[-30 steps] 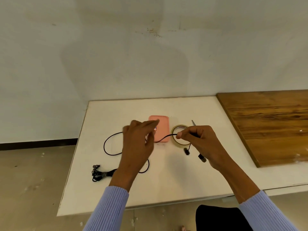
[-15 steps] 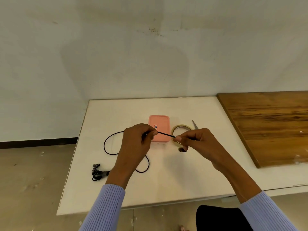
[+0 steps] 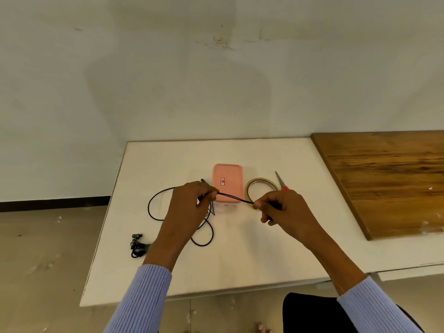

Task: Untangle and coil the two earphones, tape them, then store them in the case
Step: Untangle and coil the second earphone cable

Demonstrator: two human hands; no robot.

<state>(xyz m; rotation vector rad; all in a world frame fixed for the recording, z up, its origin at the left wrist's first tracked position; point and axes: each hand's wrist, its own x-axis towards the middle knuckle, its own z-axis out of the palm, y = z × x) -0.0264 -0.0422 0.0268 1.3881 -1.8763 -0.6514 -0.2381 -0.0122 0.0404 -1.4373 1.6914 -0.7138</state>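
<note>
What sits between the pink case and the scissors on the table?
A roll of tape, lying flat between the pink case and the scissors, as the head view shows.

Both arms reach forward, left hand (image 3: 189,207) and right hand (image 3: 283,210) each in a curled pinching grip

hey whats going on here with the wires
A person is working on a black earphone cord, pinching a taut stretch of it between the left hand and right hand above a white table. The rest of the cord lies in loose loops. A second earphone lies bundled near the table's left edge. The pink case, tape roll and scissors lie untouched.
</note>
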